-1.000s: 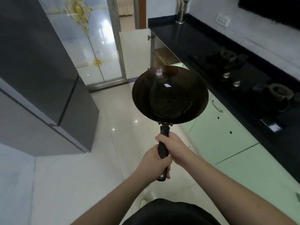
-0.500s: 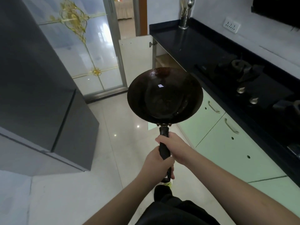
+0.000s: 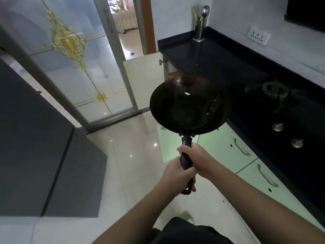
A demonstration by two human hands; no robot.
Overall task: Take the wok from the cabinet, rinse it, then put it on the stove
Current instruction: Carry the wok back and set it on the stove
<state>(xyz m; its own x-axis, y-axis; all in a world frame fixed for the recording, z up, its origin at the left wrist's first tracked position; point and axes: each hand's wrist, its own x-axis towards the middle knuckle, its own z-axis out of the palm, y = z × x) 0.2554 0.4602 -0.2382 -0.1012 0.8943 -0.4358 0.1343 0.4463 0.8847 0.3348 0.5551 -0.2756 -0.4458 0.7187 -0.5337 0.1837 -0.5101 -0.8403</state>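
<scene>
- Grip: left hand (image 3: 175, 175) wrapped round the lower end of the handle (image 3: 186, 160), right hand (image 3: 197, 155) curled round it just above. Both fully closed on it, hands touching.
- Wok (image 3: 189, 107) held in the air over the floor, just beside the counter edge, bowl overlapping the countertop (image 3: 211, 60) in view.
- Change over the last second: view has swung left and up; stove (image 3: 276, 95) has slid right in frame and the wok now sits closer to the counter. Grip unchanged.
- Meaning: likely carrying toward the stove; droplets inside suggest rinse done, but can't confirm.
- Orientation: long axis runs along the handle, near to far; bowl end points away, open face up, slightly tilted toward the camera.
- Far: cabinet door (image 3: 144, 74) hangs open.
</scene>
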